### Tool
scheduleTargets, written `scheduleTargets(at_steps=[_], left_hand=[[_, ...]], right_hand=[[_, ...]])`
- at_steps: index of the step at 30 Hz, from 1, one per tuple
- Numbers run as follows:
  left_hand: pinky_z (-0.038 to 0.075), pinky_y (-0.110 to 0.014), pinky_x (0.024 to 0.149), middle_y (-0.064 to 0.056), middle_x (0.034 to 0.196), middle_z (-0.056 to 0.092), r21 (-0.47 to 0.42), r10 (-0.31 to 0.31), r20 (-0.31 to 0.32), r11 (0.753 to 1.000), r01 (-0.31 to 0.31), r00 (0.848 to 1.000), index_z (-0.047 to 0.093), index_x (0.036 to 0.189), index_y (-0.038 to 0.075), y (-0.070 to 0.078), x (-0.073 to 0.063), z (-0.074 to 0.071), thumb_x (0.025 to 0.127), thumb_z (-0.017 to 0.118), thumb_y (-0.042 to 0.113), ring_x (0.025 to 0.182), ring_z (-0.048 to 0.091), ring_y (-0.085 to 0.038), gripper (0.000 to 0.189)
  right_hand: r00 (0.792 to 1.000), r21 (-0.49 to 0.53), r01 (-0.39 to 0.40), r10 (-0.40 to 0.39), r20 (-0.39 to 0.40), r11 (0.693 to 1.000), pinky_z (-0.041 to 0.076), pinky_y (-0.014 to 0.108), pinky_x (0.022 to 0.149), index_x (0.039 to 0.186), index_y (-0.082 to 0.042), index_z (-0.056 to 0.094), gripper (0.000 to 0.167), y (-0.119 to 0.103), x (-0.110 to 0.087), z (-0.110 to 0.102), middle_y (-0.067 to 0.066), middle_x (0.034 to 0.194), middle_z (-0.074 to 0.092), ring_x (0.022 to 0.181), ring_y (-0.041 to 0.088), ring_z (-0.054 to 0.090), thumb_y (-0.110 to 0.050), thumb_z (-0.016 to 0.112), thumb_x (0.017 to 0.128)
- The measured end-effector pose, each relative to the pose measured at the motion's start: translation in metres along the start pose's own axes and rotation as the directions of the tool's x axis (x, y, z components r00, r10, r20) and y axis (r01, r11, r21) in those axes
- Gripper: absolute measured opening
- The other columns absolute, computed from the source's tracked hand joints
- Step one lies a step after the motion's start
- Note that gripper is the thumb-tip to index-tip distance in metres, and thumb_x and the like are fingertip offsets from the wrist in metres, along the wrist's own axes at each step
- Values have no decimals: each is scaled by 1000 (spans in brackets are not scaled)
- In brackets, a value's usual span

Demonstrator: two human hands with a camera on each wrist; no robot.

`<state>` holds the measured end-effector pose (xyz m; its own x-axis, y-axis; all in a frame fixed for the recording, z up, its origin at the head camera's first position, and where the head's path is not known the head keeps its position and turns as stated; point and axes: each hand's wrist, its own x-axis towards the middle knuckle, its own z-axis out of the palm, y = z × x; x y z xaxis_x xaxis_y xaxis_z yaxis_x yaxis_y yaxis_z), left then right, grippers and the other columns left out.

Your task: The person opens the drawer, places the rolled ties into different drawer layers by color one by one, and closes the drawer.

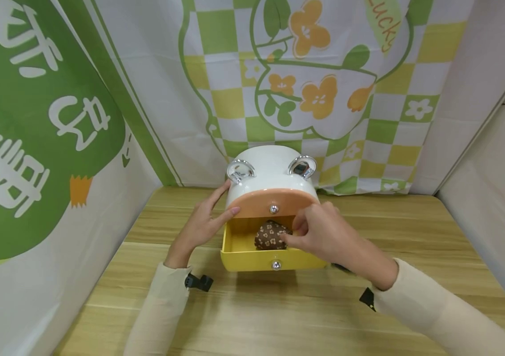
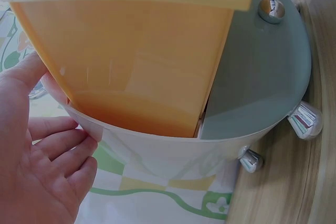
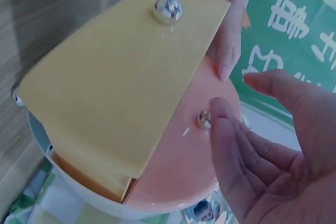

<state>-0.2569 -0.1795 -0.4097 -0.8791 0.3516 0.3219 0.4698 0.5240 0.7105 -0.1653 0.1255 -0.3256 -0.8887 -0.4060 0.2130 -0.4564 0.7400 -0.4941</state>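
Drawer front (image 1: 252,261) faces the person (image 1: 439,306), long axis crosswise (left hand (image 1: 199,223) spread, right hand (image 1: 327,233) loosely spread).

Your arms (image 1: 156,306) both reach forward. Your left hand (image 1: 201,223) has its fingers loosely extended, thumb spread; your right hand (image 1: 327,233) turns inward, fingers bent, thumb apart from them.

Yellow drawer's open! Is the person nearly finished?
Partly, it seems. Done: the yellow drawer is open, with the flowery pouch inside. In hand: the right grip is at the pouch; the left grip touches the white box. To do: probably shutting the drawer, which sticks out.
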Motion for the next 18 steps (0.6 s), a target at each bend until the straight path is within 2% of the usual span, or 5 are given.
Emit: scheduleTargets(at_steps=[6, 12, 18], left_hand=[[30, -61, 129, 0, 173, 31, -11, -3, 5, 1000, 3, 1000, 28, 168, 31, 0, -1, 0, 104, 64, 50, 159, 33, -33, 77], [30, -59, 130, 1, 173, 30, -8, -2, 2, 1000, 2, 1000, 28, 168, 30, 0, -1, 0, 104, 65, 49, 160, 33, -32, 77], [30, -60, 129, 0, 173, 31, -9, -2, 1, 1000, 2, 1000, 29, 168, 29, 1, -1, -1, 103, 65, 49, 160, 33, -33, 77]], right_hand=[[998, -71, 54, -56, -22, 996, 49, 18, 52, 65, -17, 73, 28, -5, -16, 9, -11, 59, 67, 50, -3, 53, -30, 87, 84], [997, -25, 80, -80, -3, 996, 46, 16, 50, 62, -19, 69, 31, -5, -28, 27, -13, 59, 63, 52, -4, 50, -29, 88, 85], [996, -50, 75, -77, -38, 996, 44, 14, 50, 63, -19, 69, 31, -2, -38, 47, -14, 58, 63, 51, -8, 48, -31, 84, 87]])
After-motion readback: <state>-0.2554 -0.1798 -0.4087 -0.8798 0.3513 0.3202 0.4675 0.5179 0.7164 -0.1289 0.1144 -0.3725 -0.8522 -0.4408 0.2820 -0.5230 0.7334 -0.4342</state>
